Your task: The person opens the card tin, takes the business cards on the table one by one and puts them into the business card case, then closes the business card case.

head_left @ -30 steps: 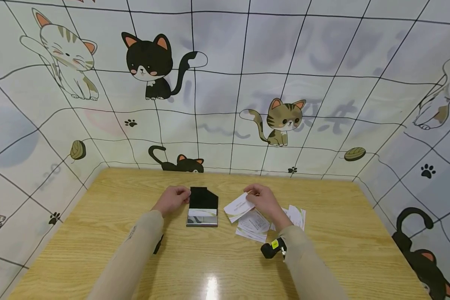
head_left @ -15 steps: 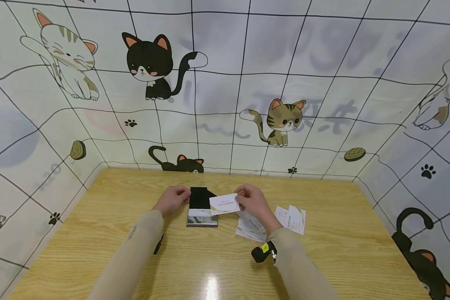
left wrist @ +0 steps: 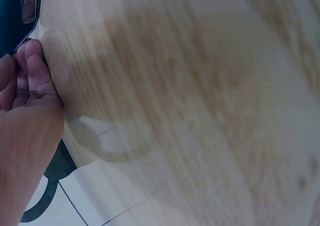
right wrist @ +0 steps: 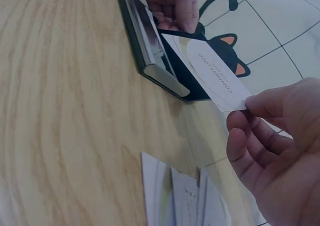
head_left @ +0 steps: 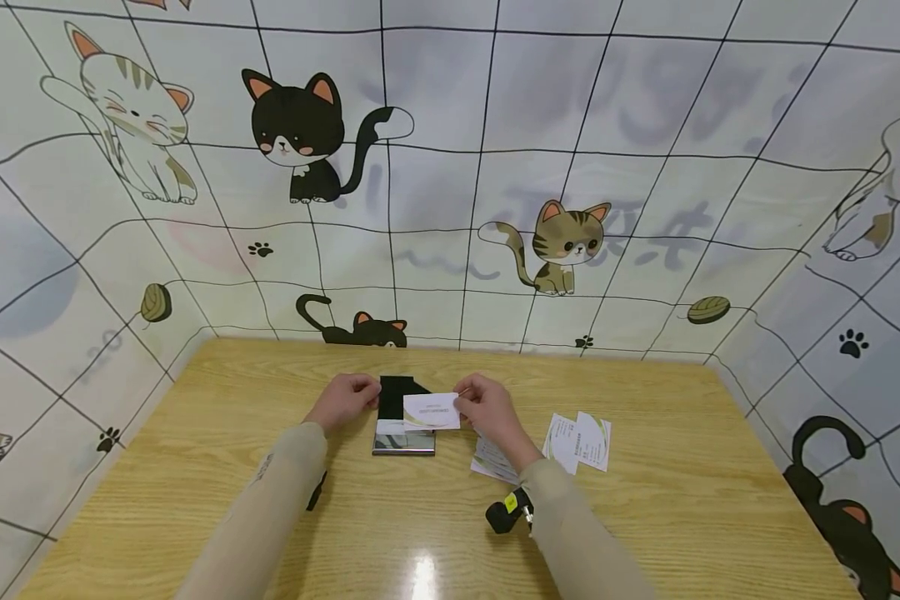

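A business card holder (head_left: 405, 443) with a black flap (head_left: 393, 390) folded open and a metal front lies on the table. At the flap's left edge, my left hand (head_left: 342, 398) pinches it between thumb and curled fingers. My right hand (head_left: 492, 414) holds one white business card (head_left: 431, 410) by its right end, thumb on top. That card hangs over the holder, covering part of the flap and the pocket. In the right wrist view the printed card (right wrist: 212, 71) tilts over the holder's open flap, beside the pocket (right wrist: 155, 51), where pale cards show.
A loose pile of business cards (head_left: 492, 463) lies partly hidden under my right forearm. Farther right are more cards (head_left: 592, 440), overlapping one another. The wooden table (head_left: 270, 533) meets a cat-patterned cloth wall at its back and sides.
My right hand has carried the card leftward from above the pile to over the holder, turning it nearly level. The left hand has stayed at the flap.
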A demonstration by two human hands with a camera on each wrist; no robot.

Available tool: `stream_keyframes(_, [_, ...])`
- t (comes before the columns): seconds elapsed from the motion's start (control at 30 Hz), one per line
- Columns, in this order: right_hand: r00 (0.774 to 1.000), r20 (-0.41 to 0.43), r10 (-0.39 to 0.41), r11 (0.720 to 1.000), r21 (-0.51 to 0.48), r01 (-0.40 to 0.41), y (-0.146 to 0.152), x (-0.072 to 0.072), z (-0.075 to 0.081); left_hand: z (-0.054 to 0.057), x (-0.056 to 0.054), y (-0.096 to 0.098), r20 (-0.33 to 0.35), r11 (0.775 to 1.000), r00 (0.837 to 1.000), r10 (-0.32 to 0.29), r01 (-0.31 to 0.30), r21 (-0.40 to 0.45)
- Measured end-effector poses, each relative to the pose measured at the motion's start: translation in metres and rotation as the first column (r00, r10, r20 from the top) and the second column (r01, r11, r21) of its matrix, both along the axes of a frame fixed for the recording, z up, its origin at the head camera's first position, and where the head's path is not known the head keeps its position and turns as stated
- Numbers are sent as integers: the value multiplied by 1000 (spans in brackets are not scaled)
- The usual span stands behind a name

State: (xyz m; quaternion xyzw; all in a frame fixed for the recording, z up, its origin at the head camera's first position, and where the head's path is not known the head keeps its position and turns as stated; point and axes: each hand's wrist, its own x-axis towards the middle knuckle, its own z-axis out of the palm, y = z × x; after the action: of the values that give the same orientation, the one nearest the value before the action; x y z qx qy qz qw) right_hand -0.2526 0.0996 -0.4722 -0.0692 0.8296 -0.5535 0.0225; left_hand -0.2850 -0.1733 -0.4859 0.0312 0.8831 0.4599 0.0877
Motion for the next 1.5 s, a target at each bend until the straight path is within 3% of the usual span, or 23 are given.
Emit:
stream_keyframes(0.23, [999, -47, 11, 998, 60, -8, -13, -1, -8, 0, 0, 0, 12, 1000, 1000, 11, -11, 2])
stream_keyframes(0.5, [999, -39, 31, 998, 64, -28, -27, -2, -11, -1, -1, 1, 4, 1000, 1000, 10, -10, -8])
stream_keyframes(0.8, [997, -80, -2, 991, 134, 13, -37, -3, -11, -3, -4, 0, 1, 1000, 1000, 8, -8, -9])
stream_keyframes(1.27, [997, -82, 7, 988, 157, 6, -40, -5, -15, -2, -2, 0, -5, 999, 1000, 11, -11, -44])
stream_keyframes(1.5, [999, -50, 18, 984, 180, -9, -38, -5, -17, -1, -2, 0, 0, 1000, 1000, 8, -8, -19])
